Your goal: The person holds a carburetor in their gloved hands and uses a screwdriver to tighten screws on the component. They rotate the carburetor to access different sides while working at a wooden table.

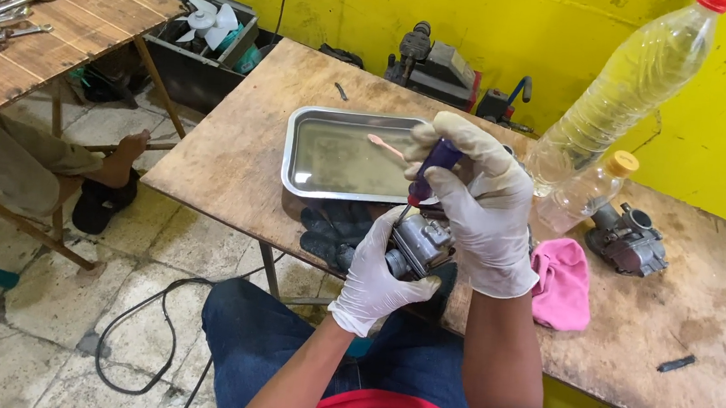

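Observation:
My left hand [379, 270], in a white glove, grips a small grey metal carburetor [419, 241] at the near edge of the wooden table [237, 160]. My right hand [479, 209], also gloved, is closed on a screwdriver with a purple and red handle [433, 168]; its tip points down into the top of the carburetor. Both hands sit just in front of a metal tray [298, 151].
The tray holds murky liquid and a pink toothbrush [385, 147]. Black gloves [335, 228] lie under my hands, a pink rag [562, 282] to the right. A second carburetor [628, 240], two plastic bottles [622, 91], wrenches on another table [2, 16], another person's foot [120, 159].

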